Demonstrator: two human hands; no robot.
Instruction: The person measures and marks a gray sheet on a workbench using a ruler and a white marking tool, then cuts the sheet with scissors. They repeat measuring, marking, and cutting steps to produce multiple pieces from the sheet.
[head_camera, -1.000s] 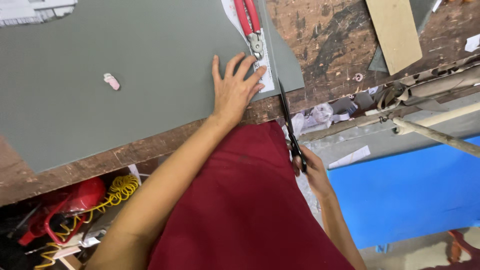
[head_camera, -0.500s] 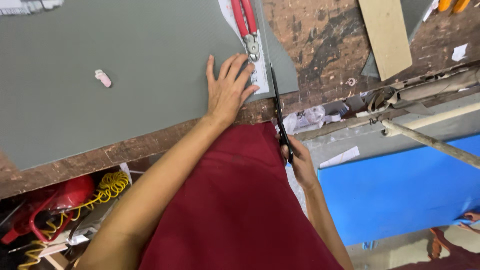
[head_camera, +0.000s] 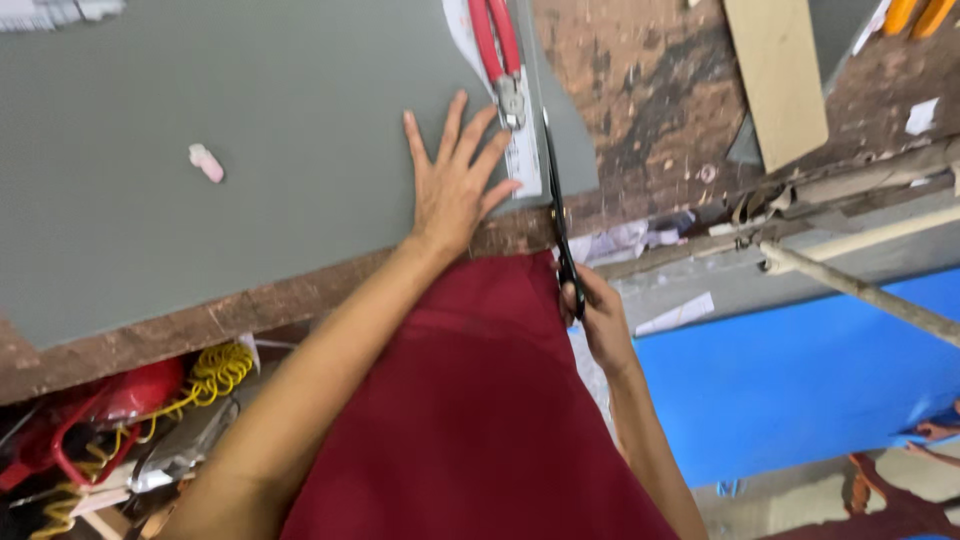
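A large grey sheet (head_camera: 250, 150) lies flat on a worn wooden workbench (head_camera: 640, 110). My left hand (head_camera: 455, 180) presses down on the sheet near its right edge, fingers spread. My right hand (head_camera: 595, 315) grips the handles of black scissors (head_camera: 556, 200) at the bench's front edge. The blades point away from me and lie along the sheet's right part, just beside a white strip (head_camera: 522, 160). Red-handled pliers (head_camera: 497, 50) rest on the sheet beyond my left fingertips.
A small pink piece (head_camera: 206, 163) lies on the sheet at the left. A tan board (head_camera: 775, 75) leans at the back right. Below the bench are a yellow coiled cord (head_camera: 210, 372), red tools (head_camera: 95, 420) and a blue sheet (head_camera: 800, 370).
The scissors have advanced further up along the sheet's right part. My right hand has moved closer to the bench edge. My left hand stays pressed flat in place.
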